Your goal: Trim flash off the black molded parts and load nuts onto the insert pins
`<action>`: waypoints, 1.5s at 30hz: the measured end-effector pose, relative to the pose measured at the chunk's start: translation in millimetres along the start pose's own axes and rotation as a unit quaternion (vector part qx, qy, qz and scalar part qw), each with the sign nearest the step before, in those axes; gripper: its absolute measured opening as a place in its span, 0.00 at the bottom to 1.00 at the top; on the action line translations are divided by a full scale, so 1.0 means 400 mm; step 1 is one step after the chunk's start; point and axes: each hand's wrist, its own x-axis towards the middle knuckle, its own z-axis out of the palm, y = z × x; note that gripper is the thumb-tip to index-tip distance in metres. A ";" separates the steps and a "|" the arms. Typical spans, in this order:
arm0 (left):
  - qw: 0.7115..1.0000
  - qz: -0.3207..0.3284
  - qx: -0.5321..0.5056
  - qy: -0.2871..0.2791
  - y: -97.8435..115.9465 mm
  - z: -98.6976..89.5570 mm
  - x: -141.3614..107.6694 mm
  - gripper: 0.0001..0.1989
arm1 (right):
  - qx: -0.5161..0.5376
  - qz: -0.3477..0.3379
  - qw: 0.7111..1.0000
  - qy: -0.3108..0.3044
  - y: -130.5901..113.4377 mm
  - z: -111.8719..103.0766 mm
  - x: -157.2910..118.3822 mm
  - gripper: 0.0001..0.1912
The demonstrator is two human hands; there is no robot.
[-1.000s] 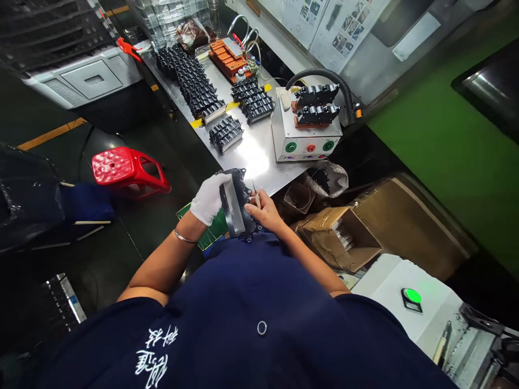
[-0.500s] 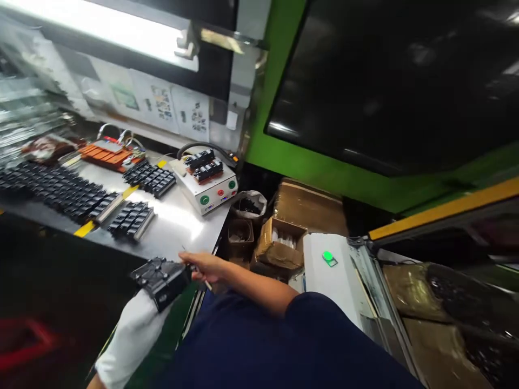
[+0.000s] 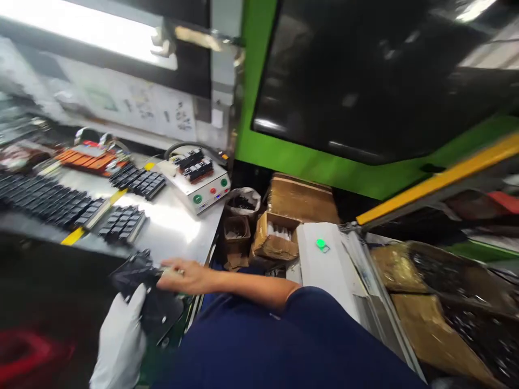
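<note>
My left hand (image 3: 124,335), in a white glove, grips a black moulded plastic part (image 3: 160,310) in front of the bench edge. The part is tilted and somewhat blurred. Bare and closed, my right hand (image 3: 184,276) is at the part's upper right side. A slim pale-handled tool shows between its fingers; its tip is hidden, so I cannot tell its kind. Just beyond my hands, a small block of black parts (image 3: 122,222) lies on the metal bench (image 3: 162,237).
Rows of black parts (image 3: 48,200) fill the bench's left. An orange fixture (image 3: 91,159) and a white control box (image 3: 203,194) with black parts on top stand behind. Cardboard boxes (image 3: 278,246) sit below at right, beside a white machine panel (image 3: 324,270) with a green button.
The plastic part has been turned in my gloved left hand and now hangs lower. My right hand has moved left onto its side. The view has swung slightly right.
</note>
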 end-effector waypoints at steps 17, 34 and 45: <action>0.965 -0.147 -0.103 0.191 0.042 -0.004 -0.153 0.25 | -0.327 -0.213 0.914 -0.108 0.008 0.050 0.096 0.22; 0.973 -0.122 -0.048 0.190 0.018 -0.022 -0.152 0.27 | -0.432 -0.292 0.852 -0.051 0.000 0.075 0.108 0.29; 0.980 -0.104 -0.053 0.159 0.007 -0.033 -0.154 0.29 | -0.441 -0.306 0.841 -0.066 -0.010 0.057 0.111 0.29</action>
